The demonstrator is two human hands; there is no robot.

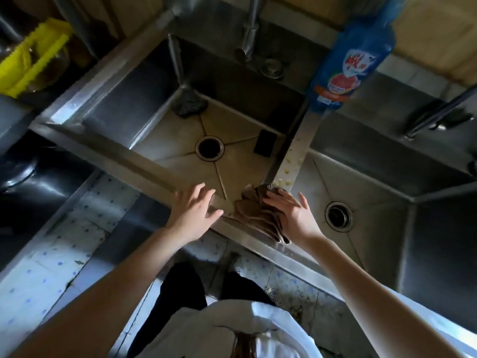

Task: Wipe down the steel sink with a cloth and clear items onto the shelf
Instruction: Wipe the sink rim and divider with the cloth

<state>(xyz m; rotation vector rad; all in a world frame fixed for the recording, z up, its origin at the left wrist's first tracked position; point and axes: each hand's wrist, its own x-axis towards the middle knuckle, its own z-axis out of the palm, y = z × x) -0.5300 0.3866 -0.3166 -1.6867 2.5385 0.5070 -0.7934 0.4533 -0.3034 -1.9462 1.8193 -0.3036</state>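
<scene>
Cloth [254, 213] on sink rim [144, 161] under flat right hand [291, 213]; left hand [193, 210] splayed, empty; bottle [348, 60] on divider [302, 135]

Your white top [232, 321], loose folds at chest, white sleeve [426, 313] on your right upper arm, forearms, left hand [192, 210] and right hand [291, 213] bare, black trousers [180, 293].

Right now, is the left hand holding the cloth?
No, the left hand is spread open above the front rim of the sink with nothing in it, while the right hand presses flat on the cloth.
</scene>
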